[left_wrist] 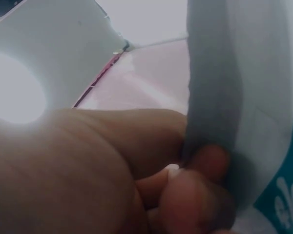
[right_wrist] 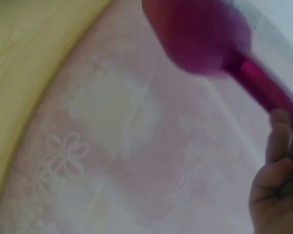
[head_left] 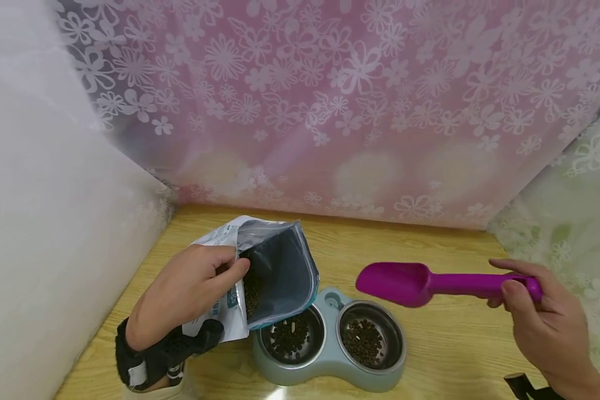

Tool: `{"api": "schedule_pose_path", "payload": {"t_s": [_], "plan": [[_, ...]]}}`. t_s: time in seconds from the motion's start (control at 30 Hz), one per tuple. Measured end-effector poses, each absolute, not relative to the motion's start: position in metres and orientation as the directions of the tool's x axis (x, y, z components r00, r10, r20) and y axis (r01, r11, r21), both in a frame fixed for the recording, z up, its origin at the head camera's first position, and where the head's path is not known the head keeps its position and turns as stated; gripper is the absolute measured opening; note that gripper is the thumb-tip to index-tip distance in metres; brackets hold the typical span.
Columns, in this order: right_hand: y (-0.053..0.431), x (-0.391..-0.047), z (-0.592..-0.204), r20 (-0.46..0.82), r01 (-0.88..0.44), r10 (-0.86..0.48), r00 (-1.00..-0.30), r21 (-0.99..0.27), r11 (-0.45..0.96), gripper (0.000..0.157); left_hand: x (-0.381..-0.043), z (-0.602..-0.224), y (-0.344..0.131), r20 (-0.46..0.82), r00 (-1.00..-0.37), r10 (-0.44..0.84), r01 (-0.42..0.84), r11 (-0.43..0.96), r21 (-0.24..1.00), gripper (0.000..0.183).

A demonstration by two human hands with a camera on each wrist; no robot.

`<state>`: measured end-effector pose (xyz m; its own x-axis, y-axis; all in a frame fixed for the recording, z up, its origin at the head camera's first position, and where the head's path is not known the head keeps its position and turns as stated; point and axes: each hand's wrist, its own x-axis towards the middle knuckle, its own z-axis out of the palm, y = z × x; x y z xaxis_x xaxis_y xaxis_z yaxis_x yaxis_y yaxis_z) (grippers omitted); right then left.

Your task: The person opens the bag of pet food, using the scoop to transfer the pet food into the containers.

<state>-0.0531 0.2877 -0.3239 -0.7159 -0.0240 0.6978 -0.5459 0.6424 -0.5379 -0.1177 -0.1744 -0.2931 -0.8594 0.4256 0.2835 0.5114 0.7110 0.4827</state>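
My left hand [head_left: 195,289] grips the edge of a white and teal pet food bag [head_left: 285,272], tilted with its mouth wide and facing right. Brown kibble [head_left: 251,291] shows inside, against the grey lining. In the left wrist view, the fingers pinch the bag's side [left_wrist: 263,97]. My right hand [head_left: 550,322] holds a purple scoop [head_left: 395,283] by the end of its handle, level and with its bowl pointing left; no kibble shows in it. Below stands a light blue double bowl stand [head_left: 331,333]. Kibble lies in both its steel bowls, and the bag overlaps the left one.
The stand rests on a wood-grain tabletop [head_left: 450,344]. A pink flowered curtain [head_left: 330,111] hangs along the back, a white sheet [head_left: 55,194] on the left and a pale green flowered one [head_left: 570,211] on the right.
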Motion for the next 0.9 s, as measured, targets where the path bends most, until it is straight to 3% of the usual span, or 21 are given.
{"api": "schedule_pose_path", "payload": {"t_s": [0.1, 0.2, 0.33, 0.43, 0.5, 0.6, 0.9], "plan": [[0.269, -0.067, -0.336, 0.661, -0.496, -0.094, -0.744, -0.453, 0.741, 0.045, -0.118, -0.293, -0.174, 0.277, -0.86, 0.428, 0.51, 0.712, 0.483, 0.045], [0.25, -0.083, -0.355, 0.641, -0.487, -0.231, -0.732, -0.255, 0.835, 0.054, -0.118, -0.293, -0.174, 0.273, -0.863, 0.426, 0.506, 0.714, 0.484, 0.045], [0.233, -0.101, -0.382, 0.616, -0.518, -0.379, -0.69, -0.054, 0.854, 0.046, -0.117, -0.293, -0.174, 0.277, -0.863, 0.422, 0.505, 0.714, 0.485, 0.045], [0.225, -0.11, -0.395, 0.614, -0.544, -0.442, -0.654, 0.024, 0.839, 0.045, -0.117, -0.293, -0.173, 0.283, -0.861, 0.423, 0.509, 0.714, 0.481, 0.045], [0.22, -0.113, -0.399, 0.617, -0.561, -0.474, -0.628, 0.064, 0.825, 0.044, -0.118, -0.293, -0.173, 0.284, -0.859, 0.425, 0.511, 0.712, 0.482, 0.045], [0.213, -0.111, -0.404, 0.606, -0.565, -0.499, -0.62, 0.097, 0.82, 0.029, -0.118, -0.293, -0.173, 0.285, -0.857, 0.429, 0.514, 0.708, 0.484, 0.045], [0.198, -0.102, -0.425, 0.439, -0.524, -0.504, -0.744, 0.084, 0.847, 0.033, -0.119, -0.293, -0.174, 0.281, -0.859, 0.427, 0.511, 0.708, 0.488, 0.045]]}}
